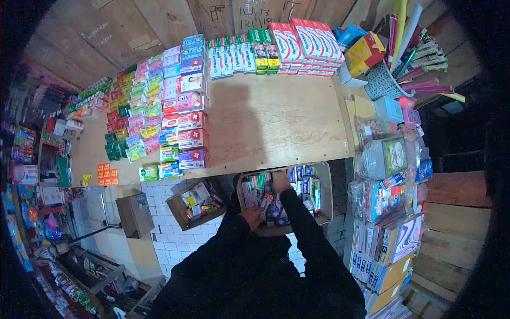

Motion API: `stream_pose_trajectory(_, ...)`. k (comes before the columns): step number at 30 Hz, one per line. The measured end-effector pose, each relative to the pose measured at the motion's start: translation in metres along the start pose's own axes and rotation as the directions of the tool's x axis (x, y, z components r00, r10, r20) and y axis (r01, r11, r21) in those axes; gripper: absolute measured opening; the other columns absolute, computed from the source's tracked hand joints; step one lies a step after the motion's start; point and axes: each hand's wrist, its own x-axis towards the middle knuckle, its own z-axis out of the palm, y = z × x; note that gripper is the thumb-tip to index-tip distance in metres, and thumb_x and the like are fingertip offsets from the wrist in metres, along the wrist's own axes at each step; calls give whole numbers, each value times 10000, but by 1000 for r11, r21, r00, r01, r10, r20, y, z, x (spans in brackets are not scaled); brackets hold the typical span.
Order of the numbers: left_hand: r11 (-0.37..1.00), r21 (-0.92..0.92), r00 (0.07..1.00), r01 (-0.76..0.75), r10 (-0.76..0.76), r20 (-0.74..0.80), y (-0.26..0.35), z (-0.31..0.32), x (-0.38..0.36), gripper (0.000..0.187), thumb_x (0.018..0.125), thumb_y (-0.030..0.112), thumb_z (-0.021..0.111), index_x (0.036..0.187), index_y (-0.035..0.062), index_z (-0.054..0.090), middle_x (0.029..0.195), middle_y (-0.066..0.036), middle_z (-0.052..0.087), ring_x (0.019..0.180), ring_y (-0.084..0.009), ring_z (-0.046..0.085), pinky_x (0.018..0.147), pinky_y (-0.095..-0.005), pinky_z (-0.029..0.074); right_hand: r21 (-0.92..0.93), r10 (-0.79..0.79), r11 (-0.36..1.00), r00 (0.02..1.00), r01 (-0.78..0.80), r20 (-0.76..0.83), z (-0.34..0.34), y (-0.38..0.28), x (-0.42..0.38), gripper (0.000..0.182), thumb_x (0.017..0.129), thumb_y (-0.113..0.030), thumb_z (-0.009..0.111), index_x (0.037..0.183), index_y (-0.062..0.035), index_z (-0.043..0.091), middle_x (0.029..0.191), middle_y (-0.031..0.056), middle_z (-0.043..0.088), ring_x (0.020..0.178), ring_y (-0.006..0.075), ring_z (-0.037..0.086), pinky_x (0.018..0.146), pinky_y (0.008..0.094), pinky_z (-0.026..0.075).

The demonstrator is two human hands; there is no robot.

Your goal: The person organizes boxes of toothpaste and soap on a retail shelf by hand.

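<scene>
A cardboard box [328,204] packed with small cartons stands in front of me, below the shelf edge. White, green and blue cartons [309,186], apparently toothpaste, fill its right side. My right hand [280,182] reaches into the far middle of the box, its fingers curled down among the cartons. Over the near left part of the box is my left hand [252,217], with bent fingers at the packs there. What either hand grips, if anything, is too small and hidden to make out.
A wooden shelf [287,119] carries rows of soap packs [191,119] and toothpaste cartons [232,56]. A smaller box [183,212] of mixed packs stands to the left. At the right are a basket [382,82], plastic containers [380,159] and stacked notebooks [372,255].
</scene>
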Motion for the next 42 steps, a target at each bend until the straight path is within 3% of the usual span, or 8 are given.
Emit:
stream_pose_trajectory(4, 989, 36, 986, -141, 144, -87, -25, 15, 24, 415, 887, 283, 564, 1208, 23, 522, 1095, -246, 582, 988, -422, 578, 852, -486, 475, 164, -145, 980, 969, 113, 202, -33, 9, -17, 650, 765, -310, 721, 1310, -71, 458, 1216, 186, 590, 1195, 390, 468, 999, 551, 318)
stream_pose_trajectory(8, 971, 33, 954, -238, 240, -178, -32, 16, 31, 405, 903, 303, 550, 1208, 39, 519, 1049, -249, 593, 936, -430, 590, 795, -496, 480, 425, -290, 867, 957, 260, 5, -21, 8, -34, 523, 855, -235, 637, 1310, -38, 472, 1193, 224, 588, 1138, 383, 539, 979, 470, 383)
stream_pose_trajectory(15, 906, -199, 917, -373, 327, -228, -17, -7, 28, 430, 919, 347, 532, 1233, 54, 506, 1035, -237, 617, 975, -435, 588, 867, -472, 456, 640, 7, 760, 987, -110, 162, -72, 15, -60, 323, 856, -204, 664, 1126, -58, 564, 974, 228, 619, 921, 413, 587, 779, 454, 467)
stream_pose_trajectory(18, 954, -253, 983, -163, 133, -129, -29, 1, 37, 408, 922, 310, 539, 1236, 52, 509, 1086, -239, 607, 1032, -418, 577, 891, -455, 453, 632, 4, 768, 987, 100, -161, -138, 4, -68, 255, 835, -141, 694, 1011, 11, 588, 991, 215, 635, 925, 379, 609, 789, 412, 487)
stream_pose_trajectory(24, 945, -62, 864, -320, 264, -429, -11, -29, 53, 483, 900, 309, 595, 1292, 47, 490, 1200, -229, 569, 1151, -386, 529, 974, -433, 416, 579, 139, 804, 905, 134, -402, -201, -2, -79, 242, 817, -75, 699, 1024, 28, 627, 1025, 214, 648, 941, 379, 624, 794, 400, 494)
stream_pose_trajectory(31, 758, -156, 761, -633, 572, -306, 54, -95, 94, 752, 868, 219, 659, 1474, 40, 253, 1413, -205, 408, 1314, -303, 401, 1068, -411, 343, 854, 329, 519, 931, -42, -155, -235, 7, -54, 189, 867, -74, 662, 1028, 23, 643, 971, 133, 686, 912, 176, 647, 775, 288, 493)
stream_pose_trajectory(38, 775, -607, 939, -174, 317, 136, 55, -109, 95, 734, 915, 174, 605, 1504, 123, 170, 1262, -114, 541, 1074, -179, 558, 888, -332, 479, 938, 143, 294, 979, -184, 147, -198, 15, -28, 148, 946, -119, 582, 967, 16, 638, 789, -31, 590, 735, 27, 507, 577, 203, 422)
stream_pose_trajectory(42, 474, -867, 972, -156, 230, -49, -6, -59, 83, 596, 926, 139, 591, 1444, 131, 297, 1127, -79, 598, 911, -154, 608, 807, -296, 502, 845, 123, -68, 836, -530, 534, -175, 14, -30, 199, 958, -210, 569, 1022, -34, 633, 869, 4, 632, 770, 93, 600, 668, 241, 519)
